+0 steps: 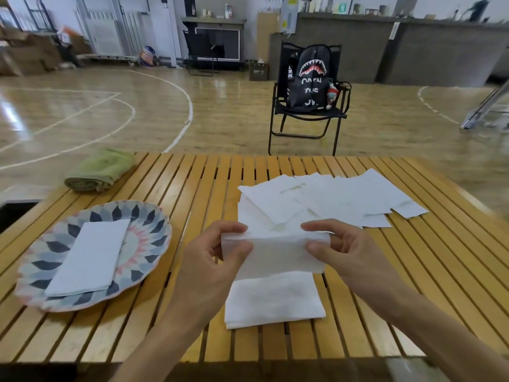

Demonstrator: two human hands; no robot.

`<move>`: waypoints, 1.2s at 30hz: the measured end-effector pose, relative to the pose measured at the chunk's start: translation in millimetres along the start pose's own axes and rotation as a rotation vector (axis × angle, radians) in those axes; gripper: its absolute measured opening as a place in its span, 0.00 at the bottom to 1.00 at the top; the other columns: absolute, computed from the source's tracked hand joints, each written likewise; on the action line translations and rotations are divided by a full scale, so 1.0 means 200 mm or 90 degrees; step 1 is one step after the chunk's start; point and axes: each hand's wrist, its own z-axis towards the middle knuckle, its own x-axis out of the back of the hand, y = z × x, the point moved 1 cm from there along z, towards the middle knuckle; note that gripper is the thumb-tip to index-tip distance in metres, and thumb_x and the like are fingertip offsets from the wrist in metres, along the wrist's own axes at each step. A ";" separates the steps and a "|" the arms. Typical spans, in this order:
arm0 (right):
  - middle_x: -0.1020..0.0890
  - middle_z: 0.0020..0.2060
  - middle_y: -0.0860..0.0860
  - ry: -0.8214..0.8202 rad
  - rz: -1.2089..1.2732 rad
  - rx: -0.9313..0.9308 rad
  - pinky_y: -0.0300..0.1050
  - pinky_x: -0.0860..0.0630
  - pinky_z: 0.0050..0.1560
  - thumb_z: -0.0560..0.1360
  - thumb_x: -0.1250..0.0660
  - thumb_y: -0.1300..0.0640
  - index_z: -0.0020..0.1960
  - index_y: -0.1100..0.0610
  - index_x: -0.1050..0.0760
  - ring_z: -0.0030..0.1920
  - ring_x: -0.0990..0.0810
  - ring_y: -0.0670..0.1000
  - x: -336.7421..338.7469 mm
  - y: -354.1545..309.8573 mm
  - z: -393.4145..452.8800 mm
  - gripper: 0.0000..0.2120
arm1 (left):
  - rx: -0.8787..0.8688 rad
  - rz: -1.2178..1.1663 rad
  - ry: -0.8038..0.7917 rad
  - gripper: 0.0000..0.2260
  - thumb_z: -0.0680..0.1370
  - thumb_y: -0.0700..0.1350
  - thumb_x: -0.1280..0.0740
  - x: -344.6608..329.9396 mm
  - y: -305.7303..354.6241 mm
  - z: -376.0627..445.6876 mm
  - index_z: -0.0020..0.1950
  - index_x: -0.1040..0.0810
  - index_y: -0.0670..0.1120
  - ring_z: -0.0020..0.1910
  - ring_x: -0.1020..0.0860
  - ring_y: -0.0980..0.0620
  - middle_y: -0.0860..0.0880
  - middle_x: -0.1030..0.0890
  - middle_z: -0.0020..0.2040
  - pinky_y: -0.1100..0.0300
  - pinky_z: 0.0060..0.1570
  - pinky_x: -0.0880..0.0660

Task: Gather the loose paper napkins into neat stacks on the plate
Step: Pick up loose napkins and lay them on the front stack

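Napkin pinched at both ends above the tabletop, mid-fold.

My left hand and right hand each grip one short edge between thumb and fingers, I judge to square it before stacking. Below it lies a folded pile; beyond, the loose napkins lie fanned out. Left of both, the plate already bears one neat stack.

Indoor sports hall, looks like a basketball court: glossy wood floor with white court lines. Used as storage/work space too: cardboard boxes along left wall, long counter at back, folding chair with backpack, slatted camping table up front.
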 end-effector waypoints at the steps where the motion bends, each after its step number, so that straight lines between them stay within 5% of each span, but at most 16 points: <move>1: 0.14 0.40 0.49 0.004 -0.006 0.005 0.33 0.24 0.38 0.78 0.30 0.57 0.57 0.45 0.19 0.40 0.17 0.43 0.00 0.00 0.00 0.10 | -0.006 0.015 -0.001 0.11 0.74 0.55 0.29 0.00 0.00 0.00 0.54 0.24 0.67 0.49 0.22 0.57 0.63 0.21 0.50 0.56 0.41 0.18; 4: 0.15 0.39 0.49 0.018 -0.022 0.026 0.35 0.26 0.34 0.78 0.29 0.58 0.52 0.43 0.17 0.37 0.20 0.42 0.02 0.01 0.00 0.10 | -0.025 0.066 0.008 0.11 0.75 0.54 0.29 0.00 0.00 -0.01 0.53 0.25 0.69 0.48 0.23 0.56 0.65 0.22 0.50 0.54 0.41 0.19; 12: 0.16 0.42 0.50 0.036 -0.072 0.060 0.43 0.20 0.45 0.76 0.27 0.59 0.44 0.49 0.19 0.45 0.17 0.49 0.02 0.04 0.01 0.05 | -0.050 0.092 0.038 0.06 0.76 0.52 0.29 0.02 0.01 0.00 0.49 0.22 0.63 0.48 0.24 0.59 0.63 0.21 0.48 0.57 0.38 0.22; 17: 0.24 0.34 0.45 0.083 -0.142 0.088 0.38 0.27 0.38 0.74 0.26 0.54 0.43 0.47 0.20 0.36 0.27 0.45 0.04 0.05 0.02 0.04 | -0.067 0.130 0.053 0.06 0.73 0.53 0.28 0.02 0.02 0.01 0.46 0.22 0.62 0.59 0.32 0.69 0.61 0.28 0.56 0.73 0.50 0.31; 20: 0.21 0.45 0.39 0.091 -0.164 0.087 0.35 0.28 0.46 0.72 0.24 0.49 0.49 0.44 0.21 0.45 0.22 0.38 0.04 0.04 0.03 0.08 | -0.064 0.086 0.028 0.05 0.74 0.54 0.28 0.03 0.02 0.02 0.47 0.21 0.62 0.64 0.31 0.65 0.64 0.26 0.60 0.61 0.58 0.28; 22: 0.20 0.56 0.37 0.028 -0.172 0.065 0.35 0.28 0.55 0.70 0.22 0.44 0.57 0.39 0.23 0.59 0.24 0.34 0.04 0.04 0.04 0.18 | -0.053 0.026 0.006 0.04 0.75 0.53 0.29 0.03 0.02 0.02 0.49 0.20 0.60 0.59 0.24 0.60 0.62 0.20 0.55 0.55 0.53 0.22; 24: 0.20 0.56 0.36 -0.056 -0.133 0.020 0.38 0.22 0.53 0.68 0.22 0.43 0.62 0.38 0.25 0.59 0.22 0.37 0.04 0.05 0.03 0.24 | -0.050 0.000 -0.004 0.03 0.76 0.51 0.30 0.03 0.03 0.02 0.49 0.20 0.59 0.52 0.21 0.56 0.59 0.18 0.48 0.56 0.45 0.20; 28: 0.14 0.47 0.45 -0.057 -0.081 -0.004 0.43 0.18 0.41 0.76 0.27 0.51 0.52 0.45 0.17 0.48 0.15 0.48 0.03 0.09 0.03 0.05 | -0.046 -0.030 -0.008 0.03 0.77 0.49 0.30 0.02 0.02 0.01 0.49 0.20 0.57 0.47 0.20 0.56 0.56 0.18 0.46 0.63 0.40 0.21; 31: 0.13 0.49 0.41 -0.034 -0.030 -0.065 0.35 0.20 0.42 0.79 0.30 0.54 0.52 0.44 0.16 0.49 0.15 0.42 0.02 0.13 0.04 0.06 | 0.037 -0.096 -0.044 0.08 0.77 0.48 0.29 0.01 -0.01 0.01 0.54 0.22 0.57 0.47 0.17 0.55 0.55 0.16 0.48 0.59 0.40 0.18; 36: 0.13 0.48 0.45 -0.042 -0.060 -0.187 0.40 0.17 0.42 0.80 0.33 0.55 0.53 0.47 0.19 0.46 0.14 0.44 -0.01 0.21 0.04 0.05 | 0.160 -0.033 -0.089 0.17 0.77 0.42 0.29 -0.02 -0.10 0.02 0.62 0.28 0.56 0.46 0.17 0.60 0.57 0.16 0.46 0.63 0.37 0.20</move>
